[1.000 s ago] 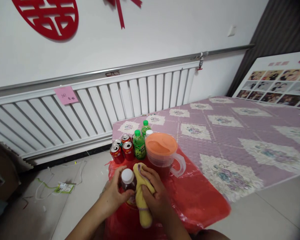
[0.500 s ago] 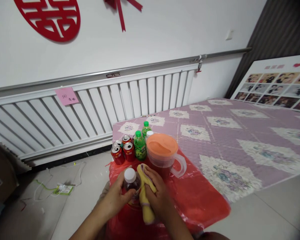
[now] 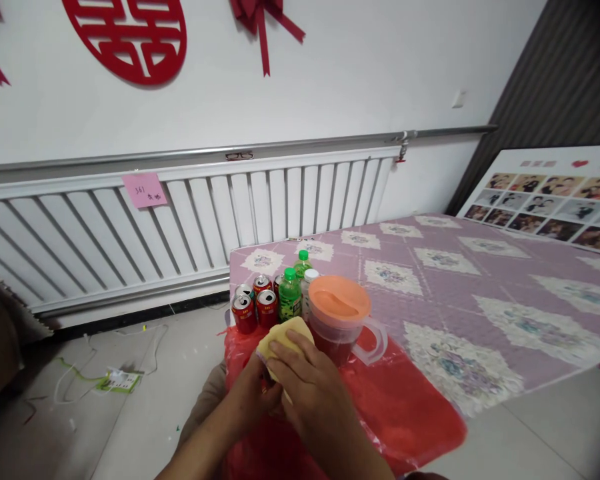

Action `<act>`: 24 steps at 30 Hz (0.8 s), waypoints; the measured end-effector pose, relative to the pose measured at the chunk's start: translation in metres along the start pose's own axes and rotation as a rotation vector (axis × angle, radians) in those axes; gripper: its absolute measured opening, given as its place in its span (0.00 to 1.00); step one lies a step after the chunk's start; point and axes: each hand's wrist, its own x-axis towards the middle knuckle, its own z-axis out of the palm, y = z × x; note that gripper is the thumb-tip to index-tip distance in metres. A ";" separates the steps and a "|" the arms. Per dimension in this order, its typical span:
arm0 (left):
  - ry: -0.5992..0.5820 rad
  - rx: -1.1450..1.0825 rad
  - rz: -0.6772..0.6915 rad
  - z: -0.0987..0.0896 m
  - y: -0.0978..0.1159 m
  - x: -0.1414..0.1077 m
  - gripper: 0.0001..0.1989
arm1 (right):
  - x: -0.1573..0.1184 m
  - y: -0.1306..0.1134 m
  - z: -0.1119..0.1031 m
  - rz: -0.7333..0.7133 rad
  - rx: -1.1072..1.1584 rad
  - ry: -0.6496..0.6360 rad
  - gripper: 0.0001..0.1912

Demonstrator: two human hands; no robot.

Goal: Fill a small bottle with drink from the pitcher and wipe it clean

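Observation:
A yellow cloth (image 3: 286, 335) covers the top of a dark bottle, of which only a small part shows between my hands. My left hand (image 3: 254, 393) is wrapped round the bottle's side. Lying over the cloth, my right hand (image 3: 307, 373) presses it onto the bottle with its fingers together. Just behind stand several red cans (image 3: 267, 310), a green bottle (image 3: 290, 298) and a white-capped bottle (image 3: 311, 275). To the right of the hands is a clear pitcher (image 3: 333, 337) with an orange lid (image 3: 340, 299). All stand on or by red plastic (image 3: 405, 400).
A purple floral cloth (image 3: 395, 247) covers the surface behind and to the right. A white radiator (image 3: 280, 200) runs along the wall. A photo board (image 3: 545, 193) leans at the right. On the floor at left lie a power strip (image 3: 121, 381) and cables.
The yellow cloth has gone from the bottle's right side to over its white cap, with my right hand on top of it. The camera view has shifted slightly.

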 end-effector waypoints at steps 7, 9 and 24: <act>-0.023 -0.093 0.085 0.003 -0.009 0.005 0.26 | 0.028 0.024 -0.001 0.031 0.056 -0.077 0.29; -0.018 -0.076 0.082 0.003 -0.010 0.005 0.25 | 0.025 0.028 -0.001 0.014 0.044 -0.048 0.29; 0.017 -0.040 0.086 0.000 -0.001 -0.001 0.19 | 0.014 0.006 0.000 0.028 0.089 -0.069 0.23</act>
